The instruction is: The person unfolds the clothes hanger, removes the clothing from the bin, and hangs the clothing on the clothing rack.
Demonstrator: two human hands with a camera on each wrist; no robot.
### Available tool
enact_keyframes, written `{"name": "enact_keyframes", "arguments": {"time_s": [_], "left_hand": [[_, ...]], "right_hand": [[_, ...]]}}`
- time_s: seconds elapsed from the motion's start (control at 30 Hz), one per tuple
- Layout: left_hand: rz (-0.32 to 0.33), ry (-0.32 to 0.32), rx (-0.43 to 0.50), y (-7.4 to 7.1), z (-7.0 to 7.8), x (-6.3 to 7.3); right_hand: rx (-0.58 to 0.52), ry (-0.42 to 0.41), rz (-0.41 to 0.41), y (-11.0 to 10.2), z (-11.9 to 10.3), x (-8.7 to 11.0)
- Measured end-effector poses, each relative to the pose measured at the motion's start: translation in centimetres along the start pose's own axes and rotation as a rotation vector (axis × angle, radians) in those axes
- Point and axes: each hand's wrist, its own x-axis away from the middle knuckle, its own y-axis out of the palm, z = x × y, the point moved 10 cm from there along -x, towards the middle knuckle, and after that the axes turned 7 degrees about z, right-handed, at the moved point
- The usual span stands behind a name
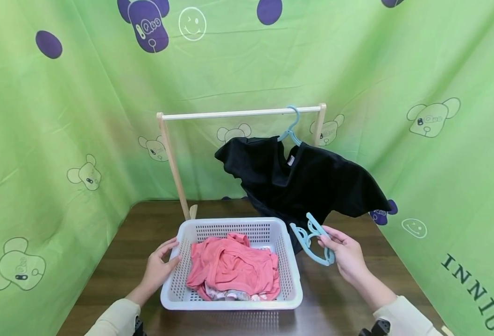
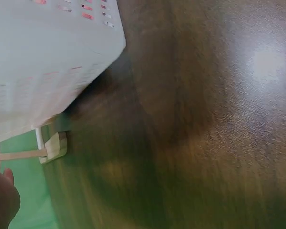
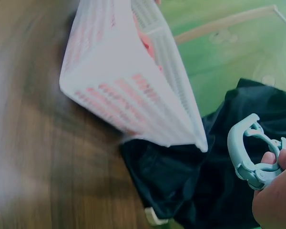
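My right hand (image 1: 348,255) pinches a folded light-blue plastic hanger (image 1: 314,240) just off the basket's right side. The right wrist view shows the same hanger (image 3: 245,152) with its arms folded together, held between thumb and fingers. At the white perforated basket (image 1: 292,280), my left hand (image 1: 159,265) touches the left wall with fingers stretched along the rim. Inside the basket lies a crumpled pink garment (image 1: 234,266), over a patterned light cloth (image 1: 230,295). In the left wrist view only part of the left hand (image 2: 2,198) shows at the lower left edge.
Behind the basket stands a wooden rack with a white rail (image 1: 230,114). A black short-sleeved top (image 1: 297,182) hangs there on a blue hanger (image 1: 291,126), its lower part reaching behind the basket. Green printed curtains (image 1: 398,70) enclose the brown wooden table (image 1: 146,233).
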Motion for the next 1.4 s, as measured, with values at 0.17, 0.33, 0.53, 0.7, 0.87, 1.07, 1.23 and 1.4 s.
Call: {"name": "enact_keyframes", "arguments": {"time_s": [0.17, 0.33, 0.53, 0.7, 0.87, 1.07, 1.23, 1.4], "left_hand": [[0.019, -0.021, -0.016, 0.0, 0.8, -0.6], [0.007, 0.008, 0.018, 0.8, 4.8, -1.0], [-0.039, 0.023, 0.104, 2.8, 8.0, -1.6], [-0.071, -0.06, 0.217, 5.8, 7.0, -1.9], [-0.128, -0.086, 0.317, 8.7, 7.8, -1.4], [-0.222, -0.127, 0.435, 11.7, 9.6, -0.5], [-0.261, -0.136, 0.533, 13.9, 11.0, -0.2], [-0.234, -0.175, 0.6, 15.1, 11.5, 0.1]], "right_hand": [[-0.019, 0.015, -0.03, 1.8, -0.3, 0.3], [-0.056, 0.015, -0.057, 3.8, -0.4, 0.7], [-0.086, 0.034, -0.079, 5.8, -0.4, 1.1], [-0.096, 0.043, -0.089, 7.2, -0.3, 1.4], [-0.143, 0.044, -0.098, 8.8, -0.2, 1.7], [-0.189, 0.042, -0.104, 10.2, 0.2, 2.0], [-0.228, 0.056, -0.102, 11.3, 0.6, 2.2], [-0.241, 0.06, -0.087, 12.3, 1.0, 2.4]]}}
